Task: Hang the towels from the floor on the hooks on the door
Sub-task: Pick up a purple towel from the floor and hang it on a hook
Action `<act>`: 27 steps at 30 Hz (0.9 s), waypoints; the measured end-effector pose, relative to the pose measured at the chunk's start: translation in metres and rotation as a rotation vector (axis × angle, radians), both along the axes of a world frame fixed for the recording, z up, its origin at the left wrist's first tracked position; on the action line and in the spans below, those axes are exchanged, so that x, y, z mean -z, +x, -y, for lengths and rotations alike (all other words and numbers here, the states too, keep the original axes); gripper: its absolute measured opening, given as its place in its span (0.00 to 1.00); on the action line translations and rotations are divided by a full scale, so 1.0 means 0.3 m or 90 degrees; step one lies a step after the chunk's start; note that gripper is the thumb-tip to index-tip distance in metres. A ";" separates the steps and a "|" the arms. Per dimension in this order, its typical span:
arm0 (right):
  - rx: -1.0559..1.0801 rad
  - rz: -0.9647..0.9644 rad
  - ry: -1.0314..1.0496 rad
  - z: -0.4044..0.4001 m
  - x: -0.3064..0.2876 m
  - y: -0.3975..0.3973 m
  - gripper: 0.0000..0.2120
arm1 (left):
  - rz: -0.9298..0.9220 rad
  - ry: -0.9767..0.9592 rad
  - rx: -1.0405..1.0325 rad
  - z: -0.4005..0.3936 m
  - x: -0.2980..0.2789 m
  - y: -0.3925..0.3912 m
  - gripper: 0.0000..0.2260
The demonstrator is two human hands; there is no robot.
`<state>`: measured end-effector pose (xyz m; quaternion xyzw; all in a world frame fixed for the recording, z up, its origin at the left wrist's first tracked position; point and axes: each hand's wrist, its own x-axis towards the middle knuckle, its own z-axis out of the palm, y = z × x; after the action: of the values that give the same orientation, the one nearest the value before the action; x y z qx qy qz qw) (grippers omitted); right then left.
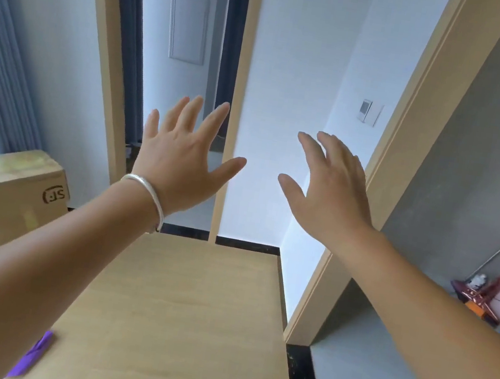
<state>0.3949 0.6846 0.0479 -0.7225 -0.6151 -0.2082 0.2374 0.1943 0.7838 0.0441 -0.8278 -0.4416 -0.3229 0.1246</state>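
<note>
Both the left hand (178, 159) and right hand (330, 188) are spread wide and empty above the wooden floor (191, 310), with only a purple towel (probably) (31, 354) low under the left forearm, nearer that hand.

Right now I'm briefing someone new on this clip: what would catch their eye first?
Two bare hands raised mid-frame with fingers spread and holding nothing: the left hand, with a silver bracelet on its wrist, and the right hand. A purple object lies on the wooden floor at lower left, and a cardboard box stands at left.
</note>
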 end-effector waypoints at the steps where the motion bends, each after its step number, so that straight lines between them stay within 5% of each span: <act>1: 0.001 0.005 -0.001 -0.055 -0.017 0.022 0.30 | -0.001 0.001 0.004 -0.063 -0.016 0.016 0.35; 27: -0.110 0.054 -0.046 -1.674 -0.021 0.631 0.31 | -0.083 0.014 -0.166 -1.568 0.023 0.513 0.35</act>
<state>0.5841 1.1870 0.0543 -0.6653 -0.6917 -0.1953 0.2019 0.3483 1.2542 0.0373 -0.7811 -0.5329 -0.2541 0.2032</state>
